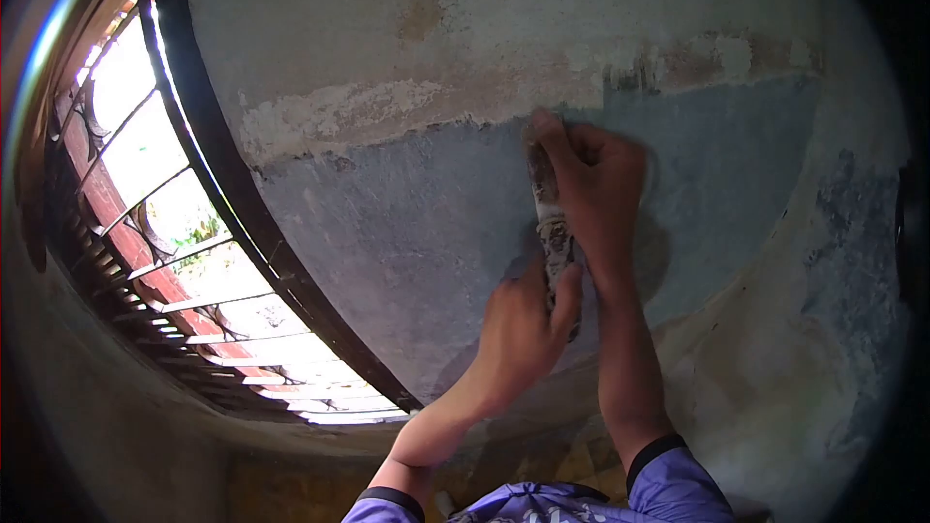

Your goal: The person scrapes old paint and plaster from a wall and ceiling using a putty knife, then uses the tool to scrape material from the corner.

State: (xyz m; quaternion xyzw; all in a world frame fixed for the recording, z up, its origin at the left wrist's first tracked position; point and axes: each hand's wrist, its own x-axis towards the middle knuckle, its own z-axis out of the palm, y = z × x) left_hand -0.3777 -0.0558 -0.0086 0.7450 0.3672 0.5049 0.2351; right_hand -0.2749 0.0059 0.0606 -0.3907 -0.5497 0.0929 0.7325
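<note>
Both hands are on a long, narrow scraper (547, 208), which is caked with pale, crusty dirt and stands nearly upright against the wall (417, 223). My left hand (518, 324) is wrapped round its lower end. My right hand (601, 174) pinches the upper part, with the thumb pointing up along it. The scraper's top end lies near the ragged border between the grey-blue lower band of the wall and a rough, flaking strip (368, 111). Its tip is partly hidden by my right thumb.
On the left a dark window frame (262, 252) with metal bars (208, 247) lets in bright daylight. A brown stain (421, 15) marks the upper wall. The adjoining wall (852, 300) on the right has patchy blue-grey paint. A tiled floor (281, 484) shows below.
</note>
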